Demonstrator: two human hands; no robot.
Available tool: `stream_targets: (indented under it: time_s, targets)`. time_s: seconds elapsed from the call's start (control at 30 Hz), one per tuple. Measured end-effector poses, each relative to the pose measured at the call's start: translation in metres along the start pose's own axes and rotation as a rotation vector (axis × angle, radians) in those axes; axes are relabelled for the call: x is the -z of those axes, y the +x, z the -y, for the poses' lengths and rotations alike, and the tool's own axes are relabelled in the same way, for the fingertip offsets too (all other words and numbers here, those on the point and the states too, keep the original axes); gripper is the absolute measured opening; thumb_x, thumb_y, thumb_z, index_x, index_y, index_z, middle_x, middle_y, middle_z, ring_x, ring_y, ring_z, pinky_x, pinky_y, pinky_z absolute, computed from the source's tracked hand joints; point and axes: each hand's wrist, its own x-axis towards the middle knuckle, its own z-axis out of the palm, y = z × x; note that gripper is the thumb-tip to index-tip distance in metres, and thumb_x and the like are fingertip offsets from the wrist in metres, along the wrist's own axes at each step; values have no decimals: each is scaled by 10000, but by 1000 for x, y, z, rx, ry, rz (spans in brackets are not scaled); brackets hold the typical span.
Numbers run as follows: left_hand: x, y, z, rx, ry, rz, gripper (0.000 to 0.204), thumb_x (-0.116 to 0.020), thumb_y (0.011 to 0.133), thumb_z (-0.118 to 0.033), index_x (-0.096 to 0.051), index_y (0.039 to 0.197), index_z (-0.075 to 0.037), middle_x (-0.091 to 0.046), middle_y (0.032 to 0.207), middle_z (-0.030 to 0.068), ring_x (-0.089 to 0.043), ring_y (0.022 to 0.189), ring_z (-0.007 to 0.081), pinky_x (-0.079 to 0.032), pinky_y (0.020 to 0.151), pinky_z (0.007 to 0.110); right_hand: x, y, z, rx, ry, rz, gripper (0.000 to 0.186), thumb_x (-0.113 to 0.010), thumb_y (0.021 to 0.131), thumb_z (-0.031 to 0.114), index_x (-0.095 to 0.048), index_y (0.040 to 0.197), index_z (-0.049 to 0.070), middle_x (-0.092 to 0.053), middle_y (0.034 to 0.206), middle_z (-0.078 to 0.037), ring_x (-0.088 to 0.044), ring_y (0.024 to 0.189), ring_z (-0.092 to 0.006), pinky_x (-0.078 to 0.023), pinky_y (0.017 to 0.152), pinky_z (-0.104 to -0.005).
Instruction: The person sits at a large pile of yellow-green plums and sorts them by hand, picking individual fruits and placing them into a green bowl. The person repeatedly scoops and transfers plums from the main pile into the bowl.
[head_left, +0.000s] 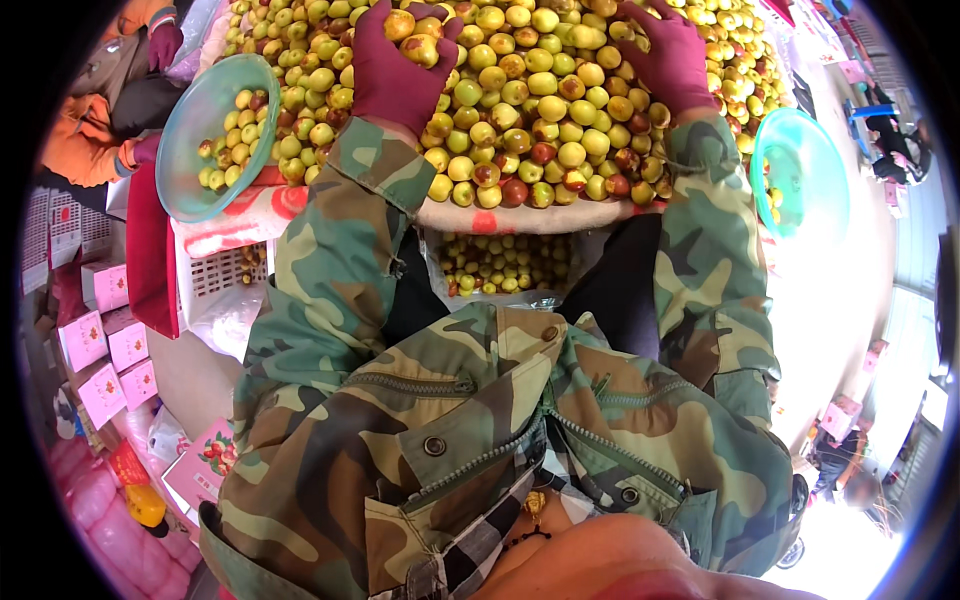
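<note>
A broad heap of yellow-green jujubes (pixel 515 95) with reddish-brown patches covers the work surface in front of me. My left hand (pixel 385 75), in a maroon glove, is turned palm up at the heap's left middle. Its fingers curl round a few jujubes (pixel 418 48) resting in the palm. Further right, my right hand (pixel 672 60), gloved alike, reaches over the heap. Its thumb and fingers are apart and bent around jujubes lying there; whether it grips one is hard to see.
A pale green basin (pixel 172 150) with some jujubes stands left, another green basin (pixel 815 170) right. Below the cloth edge (pixel 540 217), a lined container of jujubes (pixel 505 268) sits between my knees. A white crate (pixel 210 275) and pink boxes (pixel 100 375) are left. A co-worker's orange sleeve (pixel 80 145) shows upper left.
</note>
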Motion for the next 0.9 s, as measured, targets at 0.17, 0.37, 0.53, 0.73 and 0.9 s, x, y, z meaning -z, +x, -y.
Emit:
stream_targets:
  time_s: [0.17, 0.37, 0.53, 0.73, 0.9]
  targets:
    - [-8, -3, 7, 156, -438, 35, 449, -620, 843, 49, -429, 1236, -57, -592, 1056, 93, -615, 967, 215, -546, 749, 326, 4, -28, 41, 45, 243, 398, 393, -754, 798, 283, -653, 1169, 201, -647, 1091, -76, -644, 1017, -269, -529, 867, -389]
    - [-15, 7, -19, 772, -1092, 20, 131, -612, 890, -18, -545, 985, -80, -592, 889, 41, -597, 872, 168, -527, 661, 303, -6, -23, 41, -16, 266, 464, 399, -754, 792, 288, -642, 1166, 202, -681, 1048, -63, -689, 842, -272, -556, 755, -377]
    - [-27, -9, -30, 579, -649, 369, 280, -582, 938, -52, -532, 1214, -67, -626, 1040, 87, -621, 907, 179, -541, 682, 301, 29, -8, 59, -430, 475, 484, 380, -734, 828, 266, -640, 1186, 178, -714, 932, -58, -698, 829, -165, -559, 726, -325]
    - [-42, -3, -47, 954, -1280, 490, 452, -479, 993, -315, -474, 1390, -100, -601, 1304, 134, -649, 1005, 253, -555, 680, 332, 38, -10, 36, -225, 893, 277, 331, -716, 856, 165, -659, 1174, 91, -686, 1063, -73, -652, 965, -162, -540, 811, -310]
    - [-29, 6, -50, 996, -1346, 270, 441, -451, 974, -354, -516, 1330, -102, -616, 1274, 144, -649, 982, 281, -550, 662, 374, 4, -53, 24, 181, 194, 392, 487, -791, 712, 277, -675, 1170, 161, -658, 1068, -107, -637, 978, -321, -525, 854, -417]
